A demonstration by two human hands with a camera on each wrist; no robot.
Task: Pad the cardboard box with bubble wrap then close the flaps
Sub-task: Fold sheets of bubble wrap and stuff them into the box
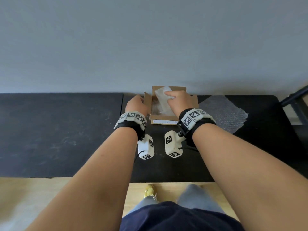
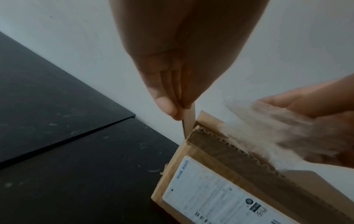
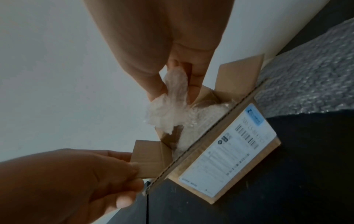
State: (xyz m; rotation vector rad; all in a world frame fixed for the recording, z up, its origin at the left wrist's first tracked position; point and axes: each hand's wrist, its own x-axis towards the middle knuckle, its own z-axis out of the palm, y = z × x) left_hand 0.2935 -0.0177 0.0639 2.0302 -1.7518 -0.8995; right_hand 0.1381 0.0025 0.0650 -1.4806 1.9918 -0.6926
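A small cardboard box (image 1: 164, 121) with a white shipping label (image 3: 226, 153) stands open on the black table by the wall. My left hand (image 1: 135, 104) pinches the box's left flap (image 2: 188, 121) between thumb and fingers and holds it upright. My right hand (image 1: 179, 100) is over the box opening and grips a crumpled piece of clear bubble wrap (image 3: 172, 98), which hangs down into the box. In the left wrist view the same bubble wrap (image 2: 268, 136) is blurred. The right flap (image 3: 241, 74) and far flap (image 1: 179, 88) stand open.
A flat sheet of bubble wrap (image 1: 223, 112) lies on the table right of the box. The black table (image 1: 58, 130) reaches far to the left, with a seam (image 2: 67, 139) between two slabs. A grey wall stands right behind the box. A dark frame (image 1: 295, 97) is at far right.
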